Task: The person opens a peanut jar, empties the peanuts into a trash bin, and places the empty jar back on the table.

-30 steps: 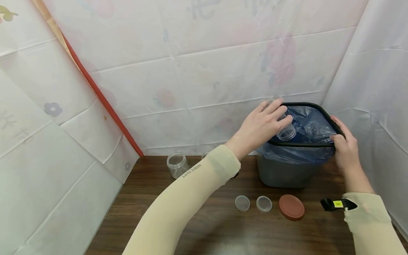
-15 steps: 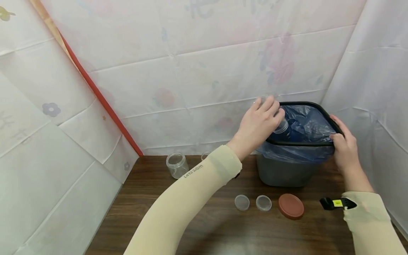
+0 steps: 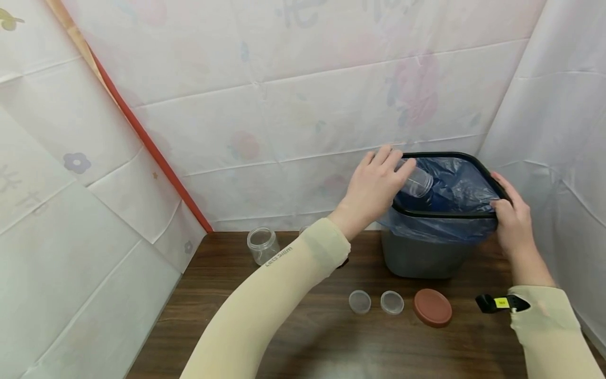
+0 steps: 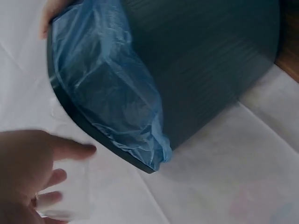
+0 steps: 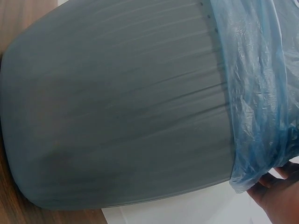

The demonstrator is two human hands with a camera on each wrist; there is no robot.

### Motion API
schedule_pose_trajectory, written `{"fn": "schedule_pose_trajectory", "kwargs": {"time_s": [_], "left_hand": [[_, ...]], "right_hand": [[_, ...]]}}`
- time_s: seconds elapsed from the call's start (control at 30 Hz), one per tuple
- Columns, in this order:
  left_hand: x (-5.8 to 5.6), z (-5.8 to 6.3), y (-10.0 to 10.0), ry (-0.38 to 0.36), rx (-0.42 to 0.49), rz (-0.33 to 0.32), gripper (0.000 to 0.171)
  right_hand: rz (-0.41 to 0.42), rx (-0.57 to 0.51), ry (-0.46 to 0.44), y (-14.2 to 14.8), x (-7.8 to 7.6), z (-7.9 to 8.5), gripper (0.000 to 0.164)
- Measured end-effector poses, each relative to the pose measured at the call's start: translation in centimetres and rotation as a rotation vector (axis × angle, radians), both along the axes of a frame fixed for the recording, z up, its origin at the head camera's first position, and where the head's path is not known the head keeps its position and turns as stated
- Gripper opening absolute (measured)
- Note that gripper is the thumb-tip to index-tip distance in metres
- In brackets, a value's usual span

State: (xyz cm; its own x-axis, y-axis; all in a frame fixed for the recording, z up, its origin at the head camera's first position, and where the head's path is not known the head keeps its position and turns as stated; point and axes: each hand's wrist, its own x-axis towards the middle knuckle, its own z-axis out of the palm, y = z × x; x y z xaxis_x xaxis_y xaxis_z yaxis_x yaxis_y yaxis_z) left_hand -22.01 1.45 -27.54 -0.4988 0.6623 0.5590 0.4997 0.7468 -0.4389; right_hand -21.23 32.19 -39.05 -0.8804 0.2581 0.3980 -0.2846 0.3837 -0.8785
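My left hand (image 3: 376, 181) grips a clear jar (image 3: 418, 184) at the left side of the bin's mouth. The jar is tilted, with its threaded open end pointing right and down over the bin. No contents can be made out in it. The grey trash bin (image 3: 423, 259) has a black rim and a blue plastic bag (image 3: 464, 176) folded over the edge. On the bin's right side, my right hand (image 3: 514, 221) holds the rim, thumb over the bag. In the right wrist view, the fingers (image 5: 282, 172) press against the bag's lower edge.
An open clear jar (image 3: 262, 246) stands at the back left of the wooden table. Another jar (image 3: 304, 229) is mostly hidden behind my left sleeve. Two clear lids (image 3: 360, 301) and a reddish-brown lid (image 3: 433, 308) lie before the bin. Cloth-covered walls enclose the table.
My left hand has shifted left with the jar, whose mouth has risen and turned more sideways. The right hand and the bin have stayed in place.
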Motion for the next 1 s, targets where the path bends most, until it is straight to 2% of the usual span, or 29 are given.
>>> {"fn": "schedule_pose_trajectory", "kwargs": {"time_s": [0.23,0.43,0.5,0.67,0.77,0.87,1.0], "left_hand": [[0.9,1.1,-0.9,-0.276,0.220,-0.002,0.061],[1.6,1.7,-2.3,-0.439,0.485,-0.047,0.067],[1.9,1.6,-3.1,-0.476,0.581,-0.086,0.066],[2.6,0.7,-5.3,-0.495,0.798,-0.216,0.059],[3.1,-0.1,-6.5,-0.492,0.900,-0.257,0.054],[3.7,-1.1,-7.5,-0.508,0.969,-0.253,0.053],[4.1,-2.7,-8.4,-0.542,1.017,-0.227,0.051]], "right_hand": [[0.006,0.004,-0.012,0.1,0.1,0.1,0.069],[-0.003,0.001,-0.024,0.2,0.3,0.2,0.069],[-0.001,-0.001,-0.024,0.2,0.3,0.2,0.069],[-0.001,-0.006,-0.016,0.4,0.2,0.2,0.068],[0.003,-0.011,-0.019,0.4,0.2,0.3,0.068],[0.001,-0.010,-0.021,0.5,0.2,0.4,0.069],[-0.012,-0.010,-0.021,0.6,0.3,0.3,0.068]]}}
